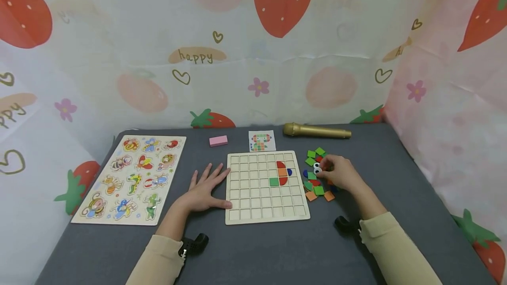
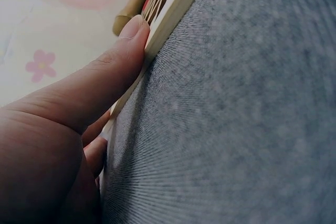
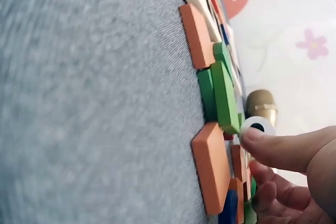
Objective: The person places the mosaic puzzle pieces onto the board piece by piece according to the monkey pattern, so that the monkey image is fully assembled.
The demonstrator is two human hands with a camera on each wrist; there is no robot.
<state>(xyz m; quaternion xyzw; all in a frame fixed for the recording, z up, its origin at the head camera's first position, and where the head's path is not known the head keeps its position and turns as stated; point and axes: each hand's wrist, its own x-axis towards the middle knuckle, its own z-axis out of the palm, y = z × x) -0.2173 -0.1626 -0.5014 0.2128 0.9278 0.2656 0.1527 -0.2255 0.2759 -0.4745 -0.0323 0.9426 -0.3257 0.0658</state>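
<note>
My left hand (image 1: 201,193) has its fingers spread straight, with the thumb and fingertips at the left edge of a wooden grid board (image 1: 253,206). On that board sit red curved pieces (image 1: 281,164), an orange square (image 1: 282,172), a green square (image 1: 274,182) and a blue piece (image 1: 289,172). Over the loose pieces to its right, my right hand (image 1: 341,171) pinches a white round eye piece (image 3: 266,123) with a black dot. Another eye piece (image 1: 316,165) shows beside the fingertips. Green squares (image 1: 318,191), orange squares (image 1: 329,195) and red and blue pieces lie around that hand.
A pattern card (image 1: 262,140) lies behind the board, with a pink block (image 1: 218,140) to its left and a gold microphone (image 1: 317,131) to its right. An insect-picture puzzle board (image 1: 130,197) covers the table's left side. A strawberry-print cloth (image 1: 237,21) hangs behind.
</note>
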